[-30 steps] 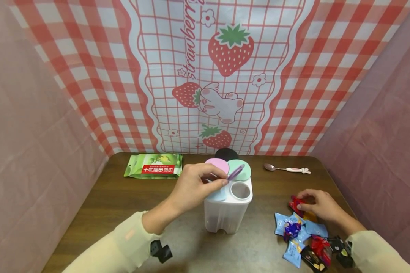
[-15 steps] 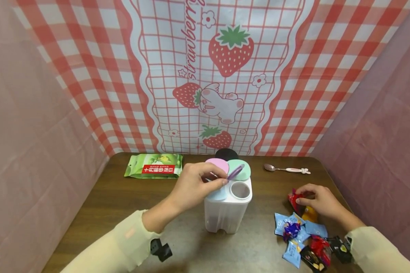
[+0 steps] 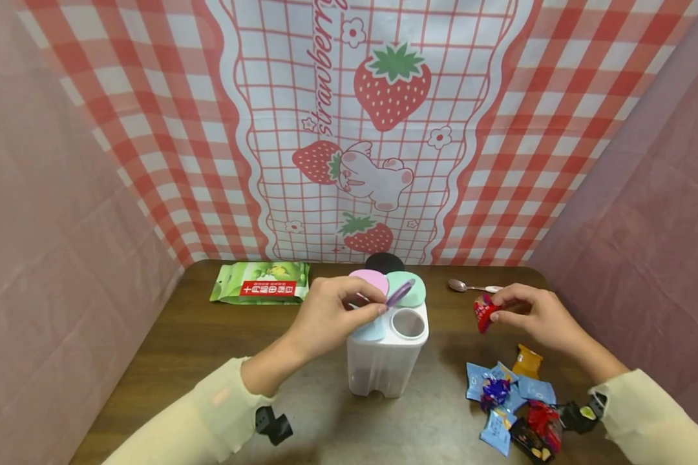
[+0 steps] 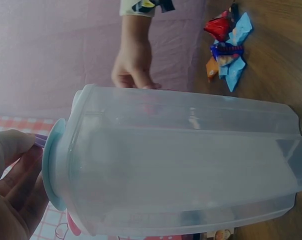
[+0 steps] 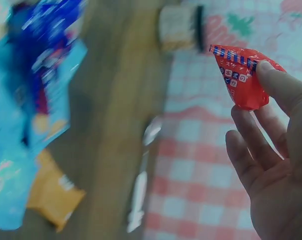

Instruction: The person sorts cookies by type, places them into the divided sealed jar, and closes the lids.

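A tall translucent container (image 3: 384,371) with a white top stands mid-table. Its round lids are pink (image 3: 370,280), mint green (image 3: 410,290) and light blue (image 3: 370,332). The purple lid (image 3: 401,293) is tilted up beside the uncovered round opening (image 3: 408,323), its edge pinched by my left hand (image 3: 329,316). My right hand (image 3: 538,318) pinches a red wrapped candy (image 3: 485,312) above the table, right of the container. In the right wrist view the red candy (image 5: 241,77) sits between thumb and fingertips.
At the right front lies a pile of wrapped candies: light blue (image 3: 496,431), dark blue (image 3: 496,392), orange (image 3: 527,362), red (image 3: 543,423) and black (image 3: 530,444). A spoon (image 3: 471,287) lies at the back right, a green packet (image 3: 262,283) at the back left. A black-lidded jar (image 5: 178,27) is behind the container.
My right hand has lifted the red candy off the pile, up and leftward, leaving the orange candy in plain sight. The left hand with the purple lid has stayed still.
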`<state>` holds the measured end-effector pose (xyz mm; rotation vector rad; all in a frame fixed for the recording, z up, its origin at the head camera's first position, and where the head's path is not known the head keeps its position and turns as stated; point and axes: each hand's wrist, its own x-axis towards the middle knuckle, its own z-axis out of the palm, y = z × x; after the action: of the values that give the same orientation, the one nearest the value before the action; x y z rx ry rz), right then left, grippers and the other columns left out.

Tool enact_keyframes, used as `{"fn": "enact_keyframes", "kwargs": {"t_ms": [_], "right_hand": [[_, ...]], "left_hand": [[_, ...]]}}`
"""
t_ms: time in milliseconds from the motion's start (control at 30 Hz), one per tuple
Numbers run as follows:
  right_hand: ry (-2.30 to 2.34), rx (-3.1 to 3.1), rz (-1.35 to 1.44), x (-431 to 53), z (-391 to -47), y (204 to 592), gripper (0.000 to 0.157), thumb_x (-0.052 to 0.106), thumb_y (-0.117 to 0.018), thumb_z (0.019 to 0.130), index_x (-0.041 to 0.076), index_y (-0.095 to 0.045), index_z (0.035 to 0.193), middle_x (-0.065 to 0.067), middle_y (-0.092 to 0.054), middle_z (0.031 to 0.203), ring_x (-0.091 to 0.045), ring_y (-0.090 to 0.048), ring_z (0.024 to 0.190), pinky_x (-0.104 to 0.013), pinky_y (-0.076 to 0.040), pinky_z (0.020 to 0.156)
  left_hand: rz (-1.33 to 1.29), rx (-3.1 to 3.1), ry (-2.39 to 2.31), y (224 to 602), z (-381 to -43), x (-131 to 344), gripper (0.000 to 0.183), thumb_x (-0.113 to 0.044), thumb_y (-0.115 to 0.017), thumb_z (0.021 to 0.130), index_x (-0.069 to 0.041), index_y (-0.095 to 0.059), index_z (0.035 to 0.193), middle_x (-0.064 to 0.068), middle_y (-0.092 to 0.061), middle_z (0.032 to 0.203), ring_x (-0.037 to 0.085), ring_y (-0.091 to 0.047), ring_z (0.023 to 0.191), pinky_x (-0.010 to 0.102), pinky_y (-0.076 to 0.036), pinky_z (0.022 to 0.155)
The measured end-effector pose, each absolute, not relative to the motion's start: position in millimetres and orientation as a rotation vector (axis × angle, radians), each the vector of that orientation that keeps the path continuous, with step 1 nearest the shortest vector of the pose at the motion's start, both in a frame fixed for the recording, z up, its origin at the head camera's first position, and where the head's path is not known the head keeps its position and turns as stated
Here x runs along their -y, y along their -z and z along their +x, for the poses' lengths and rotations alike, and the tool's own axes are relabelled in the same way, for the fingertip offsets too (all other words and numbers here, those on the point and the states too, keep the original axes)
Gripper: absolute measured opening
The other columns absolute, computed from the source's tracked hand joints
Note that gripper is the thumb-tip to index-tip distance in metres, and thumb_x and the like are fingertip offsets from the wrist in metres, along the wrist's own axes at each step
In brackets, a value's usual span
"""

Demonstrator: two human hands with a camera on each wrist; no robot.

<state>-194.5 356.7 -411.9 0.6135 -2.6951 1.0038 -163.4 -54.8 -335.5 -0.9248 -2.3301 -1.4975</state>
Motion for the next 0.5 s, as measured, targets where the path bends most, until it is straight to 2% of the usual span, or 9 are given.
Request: {"fn": "enact_keyframes", "kwargs": {"t_ms": [267,400,500], "right_hand": [[-1.08,2.525,0.775,-320.1,-188.0,372.3,0.034,-0.001,-0.085,0.079,0.022,-0.075,0.102,0.003,-0.071,0.105,-0.003,-0.069,0.088,-0.018,-0.058,0.069],[-1.136,2.458,0.862,-304.6,-182.2,355.0,0.037,-0.005,-0.085,0.077,0.021,-0.075,0.103,0.005,-0.07,0.106,-0.005,-0.069,0.09,-0.019,-0.059,0.071],[-1.193,2.402,0.925,-292.8,-177.0,344.3,0.037,-0.01,-0.083,0.077,0.017,-0.075,0.1,0.002,-0.07,0.108,-0.008,-0.067,0.091,-0.019,-0.059,0.07]], "left_hand": [[-0.928,2.322,1.5,335.2,-162.9,54.7,0.009,-0.008,-0.083,0.085,-0.013,-0.08,0.092,-0.003,-0.077,0.088,0.004,-0.07,0.077,0.024,-0.061,0.068],[-0.928,2.319,1.507,335.4,-162.6,54.7,0.01,-0.008,-0.083,0.085,-0.013,-0.08,0.093,-0.003,-0.077,0.088,0.004,-0.07,0.077,0.024,-0.061,0.068],[-0.928,2.315,1.51,335.6,-162.5,54.7,0.01,-0.008,-0.083,0.084,-0.013,-0.08,0.093,-0.003,-0.077,0.088,0.005,-0.07,0.077,0.024,-0.061,0.068]]}}
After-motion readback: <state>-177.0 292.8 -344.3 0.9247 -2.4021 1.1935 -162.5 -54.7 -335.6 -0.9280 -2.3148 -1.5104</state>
